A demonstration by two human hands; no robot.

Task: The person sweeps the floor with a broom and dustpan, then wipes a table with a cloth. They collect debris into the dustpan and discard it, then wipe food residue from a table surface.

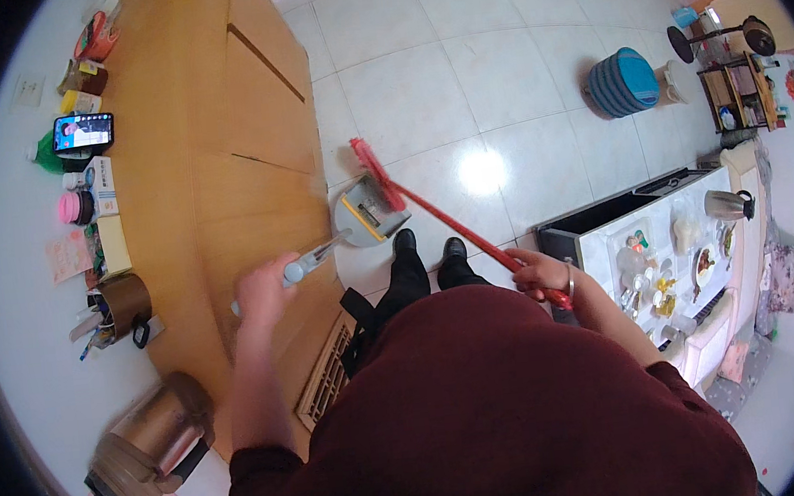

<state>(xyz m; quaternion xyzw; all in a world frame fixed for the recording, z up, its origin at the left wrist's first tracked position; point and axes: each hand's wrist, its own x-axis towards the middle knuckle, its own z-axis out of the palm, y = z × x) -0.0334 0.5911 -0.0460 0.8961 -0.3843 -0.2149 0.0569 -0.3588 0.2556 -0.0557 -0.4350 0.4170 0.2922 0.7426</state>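
Observation:
My left hand (pixel 265 289) grips the pale handle (pixel 315 257) of a long-handled dustpan. The grey dustpan (pixel 354 228) with a yellow strip rests on the floor by the wooden cabinet, in front of my shoes. In my right hand (pixel 541 273) is the upper end of a red broom stick (pixel 459 224). The stick slants down to a red broom head (pixel 379 178), whose bristles lie across the dustpan's open side. Some dark debris seems to lie inside the pan, too small to name.
A wooden cabinet (pixel 215 143) stands at left, carrying a phone (pixel 83 132), jars, a pen holder (pixel 126 306) and a vacuum flask (pixel 163 428). At right is a marble-topped coffee table (pixel 601 246) with dishes and a kettle (pixel 726 205). A blue stool (pixel 623 83) stands on the tiled floor (pixel 396 90).

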